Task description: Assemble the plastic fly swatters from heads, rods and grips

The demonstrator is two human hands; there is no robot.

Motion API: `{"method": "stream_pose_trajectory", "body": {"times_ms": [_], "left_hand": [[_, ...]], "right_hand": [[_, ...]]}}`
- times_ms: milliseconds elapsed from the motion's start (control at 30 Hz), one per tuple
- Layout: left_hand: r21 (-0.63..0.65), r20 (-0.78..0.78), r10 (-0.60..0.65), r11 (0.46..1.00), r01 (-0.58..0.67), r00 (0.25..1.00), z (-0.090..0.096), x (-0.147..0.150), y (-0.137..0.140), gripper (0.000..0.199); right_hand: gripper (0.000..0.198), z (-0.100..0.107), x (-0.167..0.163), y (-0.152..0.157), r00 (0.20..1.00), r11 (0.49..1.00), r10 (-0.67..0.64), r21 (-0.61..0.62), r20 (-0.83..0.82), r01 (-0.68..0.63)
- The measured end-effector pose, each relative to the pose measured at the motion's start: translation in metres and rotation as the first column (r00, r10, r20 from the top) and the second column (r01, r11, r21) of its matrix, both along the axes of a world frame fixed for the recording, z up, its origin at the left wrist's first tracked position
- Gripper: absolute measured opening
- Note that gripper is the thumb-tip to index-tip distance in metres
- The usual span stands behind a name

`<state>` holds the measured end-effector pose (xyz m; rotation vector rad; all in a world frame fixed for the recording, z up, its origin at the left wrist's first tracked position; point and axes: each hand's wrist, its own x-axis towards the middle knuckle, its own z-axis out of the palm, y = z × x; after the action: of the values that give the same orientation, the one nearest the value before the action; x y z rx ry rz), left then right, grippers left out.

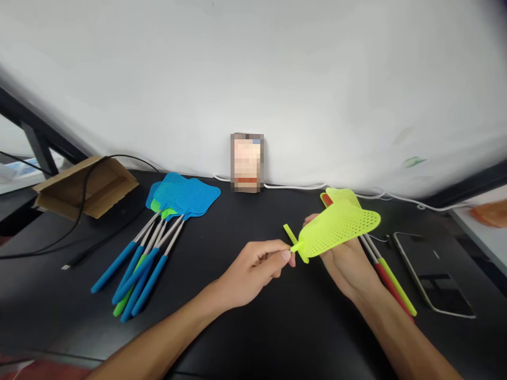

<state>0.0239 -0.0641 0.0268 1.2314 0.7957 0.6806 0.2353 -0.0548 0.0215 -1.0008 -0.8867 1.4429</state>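
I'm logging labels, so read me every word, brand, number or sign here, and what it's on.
No readable text anywhere.
Upright object, centre back: pixelated, unreadable.
Phone at right: a pale streak, no legible lettering.
Held yellow-green swatter: none visible.
Cardboard box: none visible.

Spotting an open cardboard box (65,198) crossed by a black cable (83,194) at left, catching a white cable (293,186) along the wall (198,79), now seeing a smartphone (433,277) far right!
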Motion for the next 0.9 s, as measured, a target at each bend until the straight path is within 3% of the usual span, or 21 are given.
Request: {"method": "stream_pose_trajectory", "body": {"times_ms": [100, 267, 367, 467, 700, 800, 900], "left_hand": [[0.041, -0.052, 0.041, 0.998, -0.039, 0.998, -0.002, -0.001, 0.003, 0.035], [0.125, -0.129, 0.138, 0.985, -0.122, 0.982, -0.002, -0.004, 0.01, 0.034], [0.165, -0.167, 0.158, 0.978, -0.131, 0.973, 0.0, -0.005, 0.011, 0.034], [0.151, -0.172, 0.133, 0.983, -0.108, 0.976, 0.001, -0.004, 0.009, 0.033], [-0.098, 0.01, 0.022, 0.995, -0.021, 1.0, 0.006, 0.003, 0.004, 0.033], [-0.25, 0.121, -0.025, 0.967, 0.055, 0.992, 0.007, 0.004, 0.0, 0.031], [-0.348, 0.201, -0.047, 0.93, 0.116, 0.978, 0.006, 0.005, -0.004, 0.03]], "right_hand": [[0.021, 0.002, 0.004, -0.002, 0.999, 0.999, 0.034, 0.042, -0.013, -0.034], [0.025, 0.003, 0.004, -0.011, 0.958, 0.943, 0.285, 0.169, 0.028, -0.285], [0.023, 0.002, -0.001, -0.013, 0.971, 0.952, 0.23, 0.19, 0.072, -0.239], [0.022, 0.001, -0.005, -0.011, 0.987, 0.983, 0.122, 0.121, 0.107, -0.134], [0.018, 0.001, -0.011, -0.003, 0.992, 0.994, 0.095, 0.064, -0.085, -0.09], [0.023, 0.006, -0.001, -0.001, 0.999, 0.996, 0.032, 0.078, -0.019, -0.03], [0.032, 0.012, 0.02, 0.007, 0.988, 0.983, -0.112, 0.157, 0.104, 0.095]]}}
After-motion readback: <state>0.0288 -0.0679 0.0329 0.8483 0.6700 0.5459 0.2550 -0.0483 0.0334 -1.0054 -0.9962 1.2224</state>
